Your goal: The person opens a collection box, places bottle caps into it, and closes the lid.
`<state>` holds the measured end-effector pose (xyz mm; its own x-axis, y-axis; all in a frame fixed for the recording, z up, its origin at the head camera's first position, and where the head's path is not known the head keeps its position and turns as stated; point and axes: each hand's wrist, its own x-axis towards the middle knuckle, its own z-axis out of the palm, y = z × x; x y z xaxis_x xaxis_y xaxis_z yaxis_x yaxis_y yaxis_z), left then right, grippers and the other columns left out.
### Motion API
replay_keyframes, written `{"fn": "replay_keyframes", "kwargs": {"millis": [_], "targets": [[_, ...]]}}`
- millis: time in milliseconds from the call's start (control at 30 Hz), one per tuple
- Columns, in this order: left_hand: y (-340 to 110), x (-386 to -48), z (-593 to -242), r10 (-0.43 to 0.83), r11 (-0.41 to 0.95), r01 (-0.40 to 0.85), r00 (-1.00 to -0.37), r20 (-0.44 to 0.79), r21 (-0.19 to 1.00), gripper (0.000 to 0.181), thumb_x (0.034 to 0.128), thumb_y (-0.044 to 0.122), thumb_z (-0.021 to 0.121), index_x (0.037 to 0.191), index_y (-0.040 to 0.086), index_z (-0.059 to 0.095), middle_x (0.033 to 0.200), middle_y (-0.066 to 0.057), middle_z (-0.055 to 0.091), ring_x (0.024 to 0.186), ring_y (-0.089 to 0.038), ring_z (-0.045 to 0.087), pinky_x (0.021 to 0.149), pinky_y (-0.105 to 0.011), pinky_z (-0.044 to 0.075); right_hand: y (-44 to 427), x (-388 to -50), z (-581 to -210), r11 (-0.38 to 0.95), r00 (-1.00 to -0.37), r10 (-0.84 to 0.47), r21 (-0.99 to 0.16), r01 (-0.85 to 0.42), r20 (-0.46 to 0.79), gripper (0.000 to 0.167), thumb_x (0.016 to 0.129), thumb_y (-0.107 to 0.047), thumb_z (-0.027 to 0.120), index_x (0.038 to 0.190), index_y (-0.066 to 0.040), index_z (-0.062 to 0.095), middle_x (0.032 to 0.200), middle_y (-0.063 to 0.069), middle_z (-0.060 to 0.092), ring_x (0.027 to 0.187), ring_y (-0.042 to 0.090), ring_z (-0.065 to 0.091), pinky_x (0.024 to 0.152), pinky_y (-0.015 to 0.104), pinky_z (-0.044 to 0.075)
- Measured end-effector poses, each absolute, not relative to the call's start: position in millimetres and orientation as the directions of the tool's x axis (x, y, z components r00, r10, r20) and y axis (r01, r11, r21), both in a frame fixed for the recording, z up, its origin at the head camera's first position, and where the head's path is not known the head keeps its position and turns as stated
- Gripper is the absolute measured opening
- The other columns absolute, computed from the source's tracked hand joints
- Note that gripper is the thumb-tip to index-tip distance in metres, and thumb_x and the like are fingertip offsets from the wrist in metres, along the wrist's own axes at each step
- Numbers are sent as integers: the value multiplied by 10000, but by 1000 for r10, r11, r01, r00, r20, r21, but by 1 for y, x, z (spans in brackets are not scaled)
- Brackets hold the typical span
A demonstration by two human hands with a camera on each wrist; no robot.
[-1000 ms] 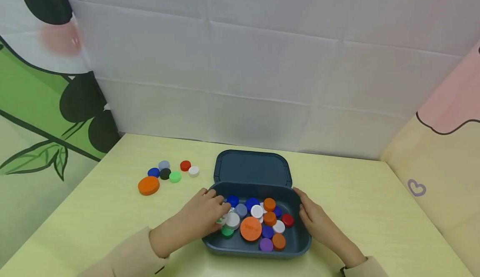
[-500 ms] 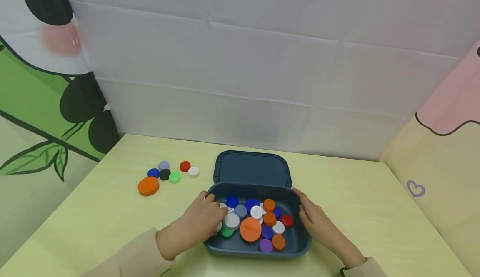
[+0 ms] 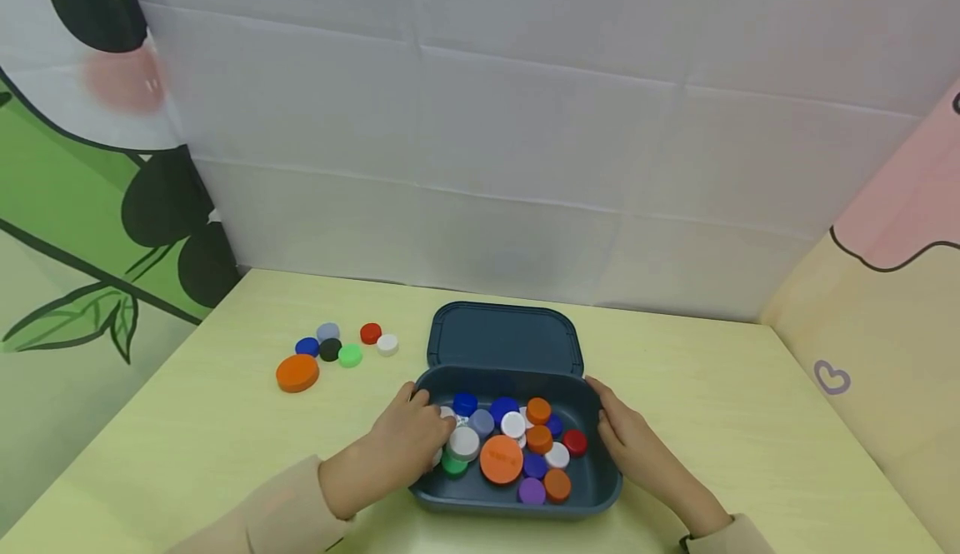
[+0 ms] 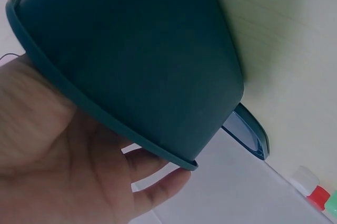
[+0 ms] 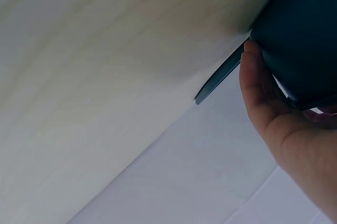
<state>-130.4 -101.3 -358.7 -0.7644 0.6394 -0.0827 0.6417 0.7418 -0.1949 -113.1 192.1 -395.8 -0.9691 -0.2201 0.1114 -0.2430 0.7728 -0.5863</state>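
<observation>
A dark blue lunch box (image 3: 517, 508) stands on the table, holding several loose bottle caps. Among them are a big orange cap (image 3: 501, 459), a purple cap (image 3: 532, 491) and a grey-white cap (image 3: 463, 443). My left hand (image 3: 408, 441) reaches over the left rim, its bent fingers down among the caps. Whether it pinches a cap is hidden. In the left wrist view, the palm lies along the box's rim (image 4: 100, 110). My right hand (image 3: 637, 450) grips the right wall, fingers (image 5: 255, 84) along the outside and thumb at the rim.
The box's lid (image 3: 506, 336) lies just behind it. Back left on the table (image 3: 712, 404) lies a loose group of caps, among them a large orange cap (image 3: 297, 372), a black cap (image 3: 330, 349) and a red cap (image 3: 371, 333). White cloth (image 3: 517, 162) hangs behind the table.
My left hand's fingers have drawn back slightly toward the left wall and bent more. For the last half second both hands have stayed still. The caps and lid look unchanged.
</observation>
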Motion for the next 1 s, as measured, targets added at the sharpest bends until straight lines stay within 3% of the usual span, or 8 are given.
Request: {"fn": "replay_keyframes", "kwargs": {"millis": [467,733,1000], "targets": [[-108,-133,-345,647,756,643,-763,-8,-122,369,732,392,733,1006,159,650,918,-33,657,869,-221,539,881,-426,428,192,-112,-395,775,-967,-225,-579,-253,121,488,914,17,384,1394,-3,301,1317,172,495,1102,238,528,943,465,437],[-131,-142,-335,591,806,588,-791,156,-69,346,740,360,736,997,160,619,921,-29,626,900,-233,524,870,-432,420,191,-111,-393,777,-965,-228,-572,-263,134,491,909,22,390,1393,-5,307,1317,172,496,1106,240,530,946,465,434],[-167,-162,-336,519,846,529,-790,326,-67,354,709,316,767,982,166,598,867,-17,608,855,-257,541,775,-433,443,190,-112,-391,777,-968,-222,-579,-247,116,479,918,7,385,1391,-23,311,1310,165,503,1118,241,526,950,465,432]]}}
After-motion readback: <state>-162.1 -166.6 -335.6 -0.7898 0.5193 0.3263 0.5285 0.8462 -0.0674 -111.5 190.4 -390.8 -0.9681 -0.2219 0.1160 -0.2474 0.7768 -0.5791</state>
